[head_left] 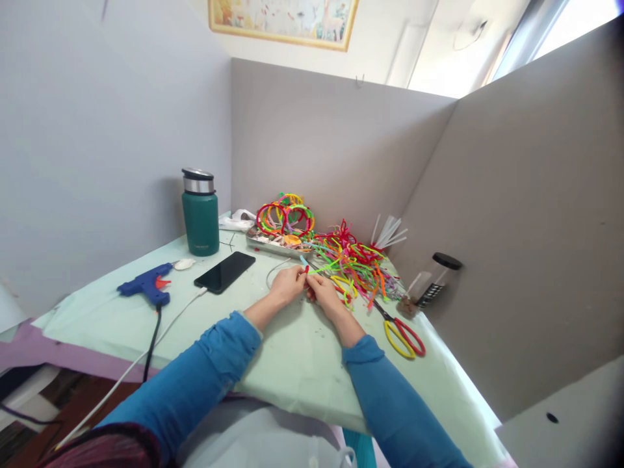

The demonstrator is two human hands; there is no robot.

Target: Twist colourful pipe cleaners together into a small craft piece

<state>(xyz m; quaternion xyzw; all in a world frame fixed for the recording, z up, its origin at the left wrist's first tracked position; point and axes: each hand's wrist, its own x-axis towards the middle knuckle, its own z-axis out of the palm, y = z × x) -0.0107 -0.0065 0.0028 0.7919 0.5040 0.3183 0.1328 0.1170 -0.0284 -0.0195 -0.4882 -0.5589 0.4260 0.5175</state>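
My left hand [288, 285] and my right hand [322, 291] meet above the middle of the table, fingertips pinched together. A short red pipe cleaner [307, 269] pokes up between them; its lower part is hidden by the fingers. Just behind the hands lies a tangled heap of colourful pipe cleaners [358, 255], some strands reaching close to my right hand. Beyond my left hand, a shallow metal tray [273, 247] holds small pieces, with several pipe-cleaner rings [285, 218] piled at its back.
Scissors [404, 338] with red and yellow handles lie at right, near a black-lidded clear jar [431, 283]. On the left are a black phone [225, 272] on a white cable, a blue glue gun [149, 284] and a green bottle [201, 221]. Grey partitions [336, 136] enclose the table.
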